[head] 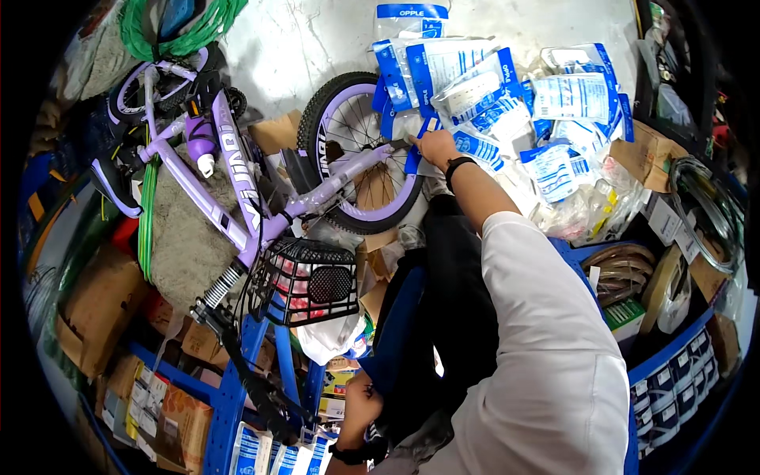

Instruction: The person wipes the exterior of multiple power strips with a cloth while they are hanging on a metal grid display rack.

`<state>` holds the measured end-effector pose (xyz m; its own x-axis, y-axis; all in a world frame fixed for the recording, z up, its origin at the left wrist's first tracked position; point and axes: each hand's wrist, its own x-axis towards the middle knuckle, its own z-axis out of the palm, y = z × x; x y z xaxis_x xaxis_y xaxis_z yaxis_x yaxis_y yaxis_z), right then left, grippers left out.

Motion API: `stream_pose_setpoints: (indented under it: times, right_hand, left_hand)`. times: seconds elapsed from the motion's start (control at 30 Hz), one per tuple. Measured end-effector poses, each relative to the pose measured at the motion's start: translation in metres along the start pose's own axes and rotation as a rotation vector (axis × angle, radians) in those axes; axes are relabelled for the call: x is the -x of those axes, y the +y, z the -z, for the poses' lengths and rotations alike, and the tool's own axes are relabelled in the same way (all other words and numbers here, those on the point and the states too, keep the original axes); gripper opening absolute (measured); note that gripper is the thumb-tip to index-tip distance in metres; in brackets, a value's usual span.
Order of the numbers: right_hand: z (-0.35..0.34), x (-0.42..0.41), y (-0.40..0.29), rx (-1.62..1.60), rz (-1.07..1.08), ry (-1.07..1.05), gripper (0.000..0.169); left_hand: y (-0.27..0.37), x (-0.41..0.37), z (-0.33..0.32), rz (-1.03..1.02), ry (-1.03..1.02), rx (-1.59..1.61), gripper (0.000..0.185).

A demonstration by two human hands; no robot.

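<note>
My right hand [436,147], with a dark band on the wrist, reaches to the front axle end of a purple children's bicycle [261,231]. Its fingertips are at the fork end [395,144] and the edge of a blue-and-white packet, and what they grip is unclear. Below, my left hand [363,399] is curled beside my dark trouser leg, close to the blue shelf frame; its fingers are partly hidden. The bicycle's front wheel [362,154] lies just left of my right hand. Clear OPPLE packets [451,71], one with a white power strip, are heaped beyond it.
A black basket [312,282] hangs at the handlebar [255,374]. Blue metal shelving [234,368] holds cardboard boxes [101,309]. At right are coiled tubing [706,219] and brown coils [617,273]. A green wire coil [148,44] is at the upper left.
</note>
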<state>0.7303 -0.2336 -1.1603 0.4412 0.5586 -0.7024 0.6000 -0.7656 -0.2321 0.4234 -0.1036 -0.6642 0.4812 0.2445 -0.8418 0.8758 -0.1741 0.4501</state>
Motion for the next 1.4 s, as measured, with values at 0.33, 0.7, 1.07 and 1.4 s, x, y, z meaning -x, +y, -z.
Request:
stream_pose_setpoints:
  times: [0.33, 0.7, 1.07, 1.4]
  right_hand:
    - [0.013, 0.059, 0.007, 0.004, -0.013, 0.031, 0.022]
    - [0.153, 0.394, 0.006, 0.065, 0.136, 0.382, 0.02]
    - [0.296, 0.579, -0.125, -1.306, 0.115, 0.418, 0.021]
    - [0.346, 0.758, -0.213, -1.735, 0.476, 0.671, 0.028]
  left_hand:
    - [-0.009, 0.004, 0.012, 0.108, -0.006, -0.051, 0.024]
    - [0.071, 0.078, 0.04, -0.081, 0.074, -0.273, 0.026]
    - [0.144, 0.161, 0.019, -0.979, 0.073, -0.129, 0.012]
    - [0.223, 0.251, 0.019, -1.596, -0.067, -0.28, 0.07]
